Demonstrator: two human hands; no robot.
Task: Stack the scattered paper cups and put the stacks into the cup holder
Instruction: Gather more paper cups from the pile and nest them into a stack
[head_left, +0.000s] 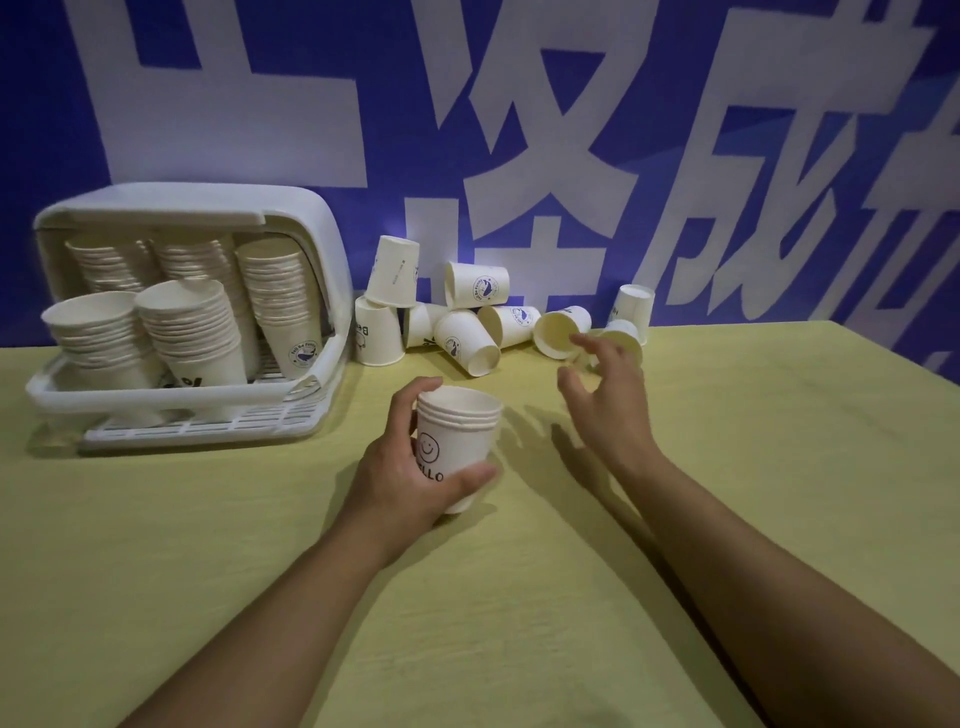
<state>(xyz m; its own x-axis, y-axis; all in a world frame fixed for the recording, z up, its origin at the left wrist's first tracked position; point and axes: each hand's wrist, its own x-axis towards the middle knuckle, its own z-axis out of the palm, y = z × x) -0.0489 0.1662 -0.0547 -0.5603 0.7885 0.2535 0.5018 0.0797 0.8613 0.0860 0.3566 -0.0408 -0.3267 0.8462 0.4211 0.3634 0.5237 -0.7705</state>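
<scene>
A person's left hand (410, 467) wraps its fingers round a short stack of nested white paper cups (457, 441), the outer one printed with a smiley face, held upright just above the middle of the yellow-green covered table (519, 597). The right hand (605, 395) hangs with fingers spread and empty, near a tipped white paper cup (561, 330) lying mouth-forward by the far edge. Around it, a heap of loose white printed paper cups (467, 322) lies along that far edge against a blue banner with large white characters (519, 130). At the far left corner, the white plastic hooded cup holder (311, 234) already carries several tall stacks. The cups look very light and thin-walled, likely to crush under a hard squeeze; a gentle hold across the side wall near the stiffer rolled rim seems safest.
</scene>
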